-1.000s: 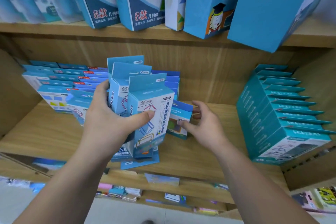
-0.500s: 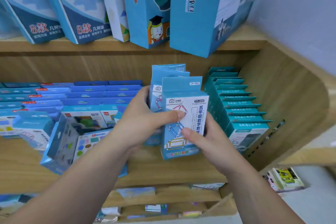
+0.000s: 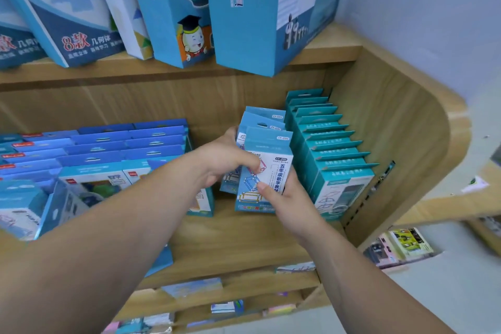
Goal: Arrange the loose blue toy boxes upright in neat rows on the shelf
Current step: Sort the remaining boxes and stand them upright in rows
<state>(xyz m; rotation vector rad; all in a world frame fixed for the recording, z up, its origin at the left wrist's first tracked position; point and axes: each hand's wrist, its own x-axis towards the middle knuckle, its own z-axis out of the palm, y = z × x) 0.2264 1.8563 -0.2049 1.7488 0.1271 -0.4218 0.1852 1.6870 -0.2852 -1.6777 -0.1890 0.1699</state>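
Observation:
Three upright blue toy boxes stand as a small stack on the wooden shelf, close beside a row of teal boxes. My left hand grips the stack from its left side, thumb across the front box. My right hand holds the front box at its lower right corner. More blue boxes stand in rows at the left, and a few loose ones lean tilted at the front left.
Large blue boxes hang over the edge of the upper shelf above my hands. The shelf's curved right wall closes in behind the teal row. Lower shelves hold small coloured packs.
Both hands have carried the stack of blue boxes rightward from the left pile to beside the teal row. My right hand left a small box and took hold of the stack's front.

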